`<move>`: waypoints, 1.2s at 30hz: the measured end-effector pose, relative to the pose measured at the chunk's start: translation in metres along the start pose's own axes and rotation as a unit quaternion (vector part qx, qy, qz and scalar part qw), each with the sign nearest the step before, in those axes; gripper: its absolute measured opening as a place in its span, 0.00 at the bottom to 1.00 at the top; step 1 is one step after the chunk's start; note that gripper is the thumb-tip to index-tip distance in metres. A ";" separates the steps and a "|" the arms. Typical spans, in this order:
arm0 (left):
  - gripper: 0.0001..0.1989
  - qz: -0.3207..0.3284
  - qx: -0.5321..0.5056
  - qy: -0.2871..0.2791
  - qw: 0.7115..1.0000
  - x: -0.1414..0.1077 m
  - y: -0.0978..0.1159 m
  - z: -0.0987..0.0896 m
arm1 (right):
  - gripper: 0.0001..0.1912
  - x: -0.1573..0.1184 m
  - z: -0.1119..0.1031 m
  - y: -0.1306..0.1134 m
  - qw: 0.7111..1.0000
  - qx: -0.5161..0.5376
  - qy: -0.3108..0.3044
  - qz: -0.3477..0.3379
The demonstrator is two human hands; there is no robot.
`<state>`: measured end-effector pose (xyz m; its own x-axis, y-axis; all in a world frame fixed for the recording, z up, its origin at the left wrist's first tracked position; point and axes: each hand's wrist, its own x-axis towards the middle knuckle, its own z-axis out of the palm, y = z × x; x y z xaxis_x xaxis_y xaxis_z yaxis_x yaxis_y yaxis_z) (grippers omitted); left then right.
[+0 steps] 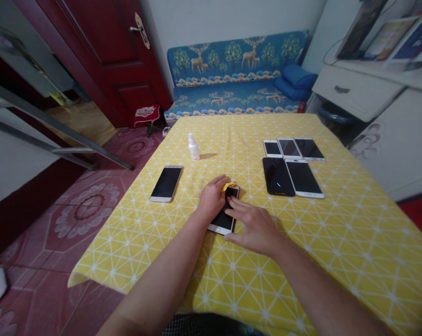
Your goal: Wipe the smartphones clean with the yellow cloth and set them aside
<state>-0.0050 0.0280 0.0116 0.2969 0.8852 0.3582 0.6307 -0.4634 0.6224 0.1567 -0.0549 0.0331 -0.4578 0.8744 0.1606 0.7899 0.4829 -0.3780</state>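
Observation:
A white phone (222, 221) with a dark screen lies on the yellow patterned tablecloth (176, 270), near the middle. My left hand (213, 198) is over its upper left part, fingers wrapped round a small yellow cloth (229, 185) at the phone's top end. My right hand (255, 224) is at the phone's right side, fingers apart, with fingertips over the screen and the thumb by the lower right corner. Both hands partly hide the phone.
A white spray bottle (193, 147) stands behind my hands. One phone (166, 184) lies at the left. Several phones lie in two rows at the right, including a black one (278, 176). A blue patterned sofa (225, 95) stands beyond the table.

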 end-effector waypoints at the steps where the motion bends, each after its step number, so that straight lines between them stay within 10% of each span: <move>1: 0.23 0.000 -0.002 0.000 1.000 0.000 0.000 0.000 | 0.31 0.000 0.000 0.000 1.000 0.002 -0.002 0.003; 36: 0.23 -0.045 -0.008 0.054 0.997 0.006 -0.012 0.001 | 0.32 0.002 -0.010 0.001 0.998 0.023 -0.023 0.056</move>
<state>-0.0098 0.0389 0.0054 0.1600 0.9139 0.3731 0.6397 -0.3838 0.6659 0.1604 -0.0522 0.0428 -0.3870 0.9192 0.0730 0.8177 0.3788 -0.4335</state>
